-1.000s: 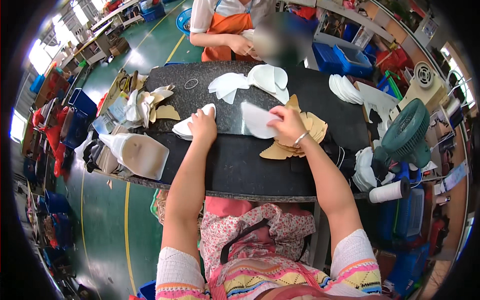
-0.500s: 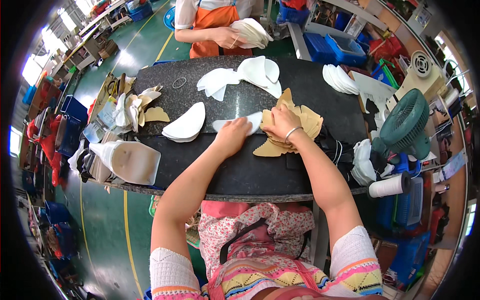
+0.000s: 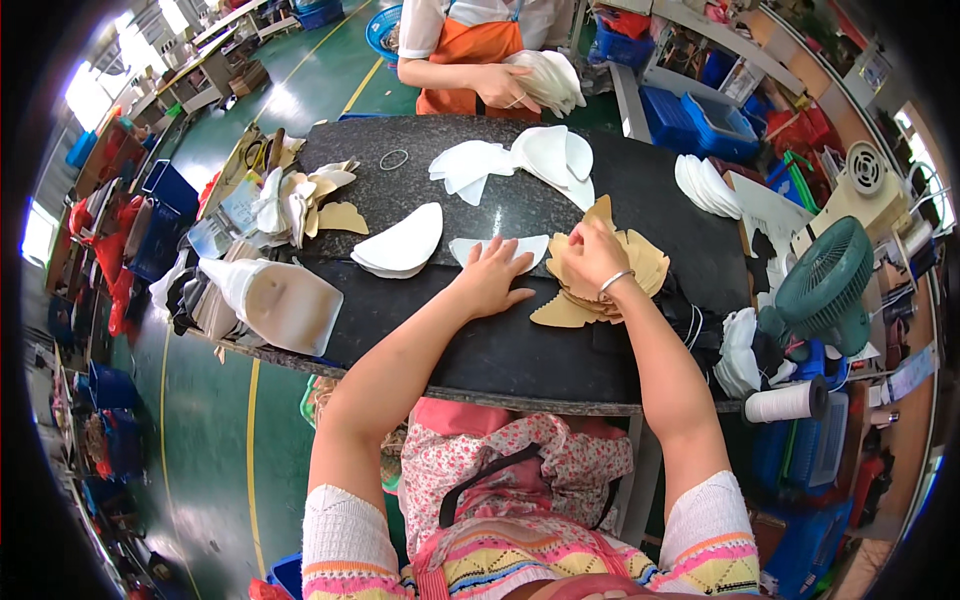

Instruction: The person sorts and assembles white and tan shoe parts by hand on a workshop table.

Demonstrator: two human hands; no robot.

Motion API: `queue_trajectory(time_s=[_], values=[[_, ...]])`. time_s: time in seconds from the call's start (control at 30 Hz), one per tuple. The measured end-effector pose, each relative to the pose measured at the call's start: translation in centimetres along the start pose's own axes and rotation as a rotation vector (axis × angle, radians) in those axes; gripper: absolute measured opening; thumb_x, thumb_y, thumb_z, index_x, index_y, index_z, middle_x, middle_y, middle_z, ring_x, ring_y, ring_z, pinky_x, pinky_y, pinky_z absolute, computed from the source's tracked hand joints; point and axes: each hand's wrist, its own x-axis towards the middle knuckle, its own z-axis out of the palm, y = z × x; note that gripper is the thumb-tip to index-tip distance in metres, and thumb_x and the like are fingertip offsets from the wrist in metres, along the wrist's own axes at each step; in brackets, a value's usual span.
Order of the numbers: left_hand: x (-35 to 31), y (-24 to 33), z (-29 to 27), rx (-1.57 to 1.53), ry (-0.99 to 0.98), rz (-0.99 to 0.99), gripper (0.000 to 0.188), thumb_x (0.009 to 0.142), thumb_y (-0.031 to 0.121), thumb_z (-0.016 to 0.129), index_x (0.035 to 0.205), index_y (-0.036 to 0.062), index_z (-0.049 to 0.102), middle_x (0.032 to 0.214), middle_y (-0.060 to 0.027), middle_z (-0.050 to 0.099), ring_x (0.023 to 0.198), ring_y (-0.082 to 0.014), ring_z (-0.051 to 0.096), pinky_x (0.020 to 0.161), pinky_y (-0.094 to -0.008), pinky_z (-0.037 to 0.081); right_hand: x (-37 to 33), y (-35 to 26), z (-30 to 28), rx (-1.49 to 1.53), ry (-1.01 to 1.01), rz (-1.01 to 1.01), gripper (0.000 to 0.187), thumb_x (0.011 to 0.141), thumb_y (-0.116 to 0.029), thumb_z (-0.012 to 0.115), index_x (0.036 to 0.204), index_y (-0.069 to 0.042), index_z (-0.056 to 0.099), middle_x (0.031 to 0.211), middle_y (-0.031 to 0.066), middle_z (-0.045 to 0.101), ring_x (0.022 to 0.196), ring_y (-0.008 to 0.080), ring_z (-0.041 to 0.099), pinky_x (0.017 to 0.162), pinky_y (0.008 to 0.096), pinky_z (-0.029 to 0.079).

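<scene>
My left hand (image 3: pixel 490 278) lies flat with fingers spread over a curved white cut piece (image 3: pixel 536 247) on the black tabletop. My right hand (image 3: pixel 598 258), a bracelet at its wrist, has its fingers curled and pinched at the left side of a fanned pile of tan cut pieces (image 3: pixel 642 262) with jagged edges; its fingertips are partly hidden. A stack of half-round white pieces (image 3: pixel 402 240) lies left of my left hand. Farther back are more loose white pieces (image 3: pixel 470 165) and a bigger overlapping group of white pieces (image 3: pixel 550 155).
A whitish plastic bottle (image 3: pixel 285 305) lies at the left, below a heap of scraps (image 3: pixel 295 200). On the right are a green fan (image 3: pixel 825 285), a white thread spool (image 3: pixel 785 404) and fanned white pieces (image 3: pixel 708 186). Across the table a person in an orange apron (image 3: pixel 480 50) holds white pieces.
My left hand has opened out and settled flat on the white piece. My right hand stays at the tan pile, its fingers more curled. The whole view has shifted slightly.
</scene>
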Motion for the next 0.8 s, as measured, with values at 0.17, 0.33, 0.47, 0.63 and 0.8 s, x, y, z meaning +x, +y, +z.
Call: queue_trajectory(time_s=[0.17,0.33,0.47,0.63,0.8], values=[[0.4,-0.1,0.7,0.007,0.121,-0.007,0.057,0.083,0.038,0.055,0.13,0.01,0.037,0.134,-0.0187,0.034,0.129,-0.0368,0.025,0.103,-0.0497,0.023,-0.4,-0.6,1.5,-0.045,0.043,-0.117,0.044,0.067,-0.028,0.073,0.101,-0.01,0.05,0.107,0.0098,0.048,0.09,0.0283,0.056,0.076,0.0388,0.047],[0.8,0.4,1.1,-0.04,0.208,0.073,0.057,0.083,0.034,0.056,0.129,0.006,0.037,0.132,-0.0193,0.035,0.127,-0.0366,0.028,0.102,-0.0472,0.026,-0.6,-0.9,1.1,-0.017,0.01,-0.168,0.036,0.067,-0.024,0.074,0.092,-0.01,0.05,0.099,0.0086,0.048,0.087,0.0283,0.057,0.072,0.0391,0.047],[1.1,0.8,1.1,-0.216,0.261,0.128,0.061,0.081,0.027,0.059,0.129,0.0008,0.032,0.13,-0.02,0.038,0.123,-0.0364,0.034,0.101,-0.0428,0.03,-0.4,-1.5,0.9,-0.009,-0.089,-0.108,0.031,0.072,-0.027,0.07,0.088,-0.01,0.051,0.098,0.0077,0.048,0.086,0.0283,0.057,0.069,0.0386,0.047],[1.4,1.3,1.2,-0.379,0.266,0.097,0.068,0.08,0.022,0.061,0.132,-0.0002,0.023,0.125,-0.0216,0.041,0.118,-0.036,0.039,0.099,-0.0402,0.033,-0.4,-0.8,1.9,0.005,0.018,-0.097,0.029,0.074,-0.031,0.067,0.089,-0.012,0.051,0.097,0.0072,0.049,0.084,0.0276,0.057,0.069,0.0389,0.048],[1.5,0.8,1.9,-0.432,0.264,0.056,0.071,0.076,0.02,0.062,0.132,-0.0026,0.023,0.121,-0.0234,0.042,0.113,-0.0363,0.042,0.096,-0.0397,0.035,-0.5,-0.7,2.1,-0.014,-0.027,-0.155,0.032,0.073,-0.029,0.068,0.091,-0.012,0.049,0.097,0.0072,0.049,0.084,0.0282,0.057,0.068,0.0398,0.048]])
